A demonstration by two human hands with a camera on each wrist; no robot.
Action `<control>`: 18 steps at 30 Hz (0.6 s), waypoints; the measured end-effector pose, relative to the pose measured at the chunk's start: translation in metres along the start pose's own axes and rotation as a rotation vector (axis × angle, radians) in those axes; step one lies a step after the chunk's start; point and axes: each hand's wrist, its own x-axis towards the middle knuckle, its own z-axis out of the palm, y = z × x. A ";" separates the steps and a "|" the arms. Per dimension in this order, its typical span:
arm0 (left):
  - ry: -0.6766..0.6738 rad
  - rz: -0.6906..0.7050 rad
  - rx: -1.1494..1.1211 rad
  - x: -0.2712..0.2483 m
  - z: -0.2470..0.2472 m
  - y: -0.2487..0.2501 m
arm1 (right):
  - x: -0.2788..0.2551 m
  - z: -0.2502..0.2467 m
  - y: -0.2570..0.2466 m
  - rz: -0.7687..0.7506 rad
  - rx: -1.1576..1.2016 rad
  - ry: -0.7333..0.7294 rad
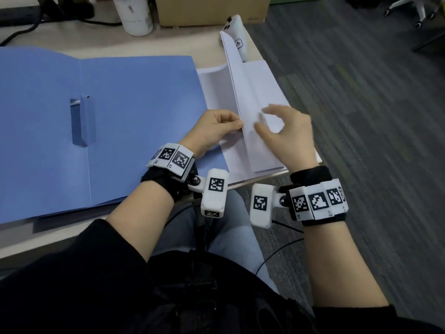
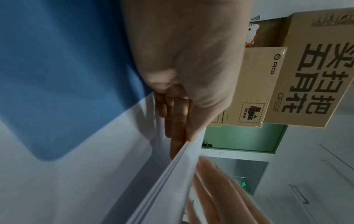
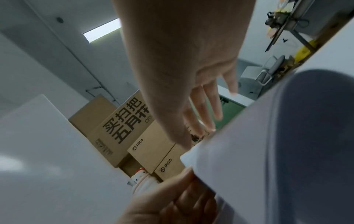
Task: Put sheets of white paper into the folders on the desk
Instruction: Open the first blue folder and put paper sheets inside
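Note:
A blue folder (image 1: 120,112) lies spread flat on the desk, with more folders stacked under it. To its right sits a stack of white paper (image 1: 262,97). My left hand (image 1: 221,128) pinches the left edge of a few raised sheets (image 1: 237,75) between thumb and curled fingers. In the left wrist view those sheets (image 2: 168,181) run edge-on from my left hand (image 2: 182,121). My right hand (image 1: 281,126) hovers over the stack with fingers spread and loosely bent, holding nothing. In the right wrist view my right hand (image 3: 206,109) reaches out above the paper (image 3: 268,151).
A white controller (image 1: 237,34) lies at the paper's far end. A white bottle (image 1: 134,15) and a cardboard box (image 1: 212,8) stand at the back of the desk (image 1: 168,44). Black cables (image 1: 36,22) run along the back left. The desk edge and grey floor (image 1: 361,116) lie right.

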 end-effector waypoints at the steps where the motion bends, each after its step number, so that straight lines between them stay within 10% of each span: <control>1: -0.005 -0.002 0.000 0.000 0.000 0.000 | -0.001 0.003 -0.004 -0.015 0.034 -0.046; 18: -0.019 0.035 -0.070 -0.005 -0.004 0.002 | -0.001 0.009 -0.017 0.098 0.104 -0.046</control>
